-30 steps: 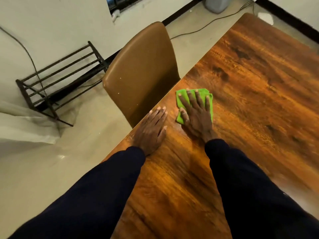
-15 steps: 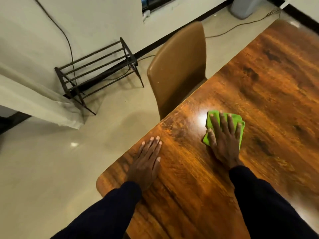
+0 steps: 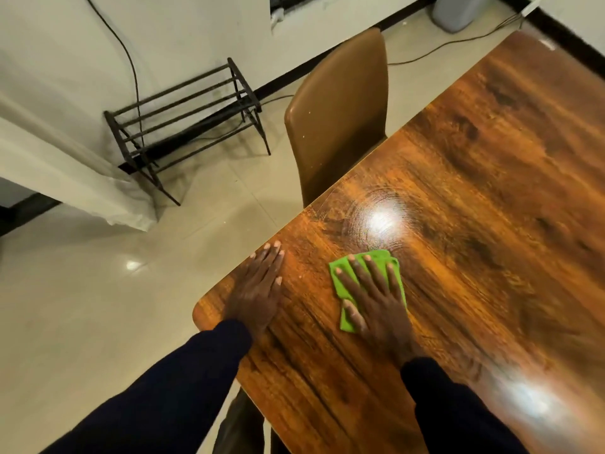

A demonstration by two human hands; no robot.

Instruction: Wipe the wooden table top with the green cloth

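The wooden table top (image 3: pixel 474 208) fills the right half of the head view, glossy with dark grain. A folded green cloth (image 3: pixel 343 283) lies flat on it near the left edge. My right hand (image 3: pixel 376 303) presses down on the cloth with fingers spread, covering most of it. My left hand (image 3: pixel 258 290) rests flat on the bare wood by the table's near left corner, fingers together, holding nothing. Both arms wear dark sleeves.
A brown padded chair (image 3: pixel 337 109) is pushed against the table's left edge. A dark metal rack (image 3: pixel 186 116) stands by the wall on the tiled floor. A grey bin (image 3: pixel 458 11) sits at the far end. A white curtain (image 3: pixel 65 178) hangs at left.
My right hand has slid the cloth back toward me along the table's left side. The left hand has shifted back to the near corner, and the view has pulled back.
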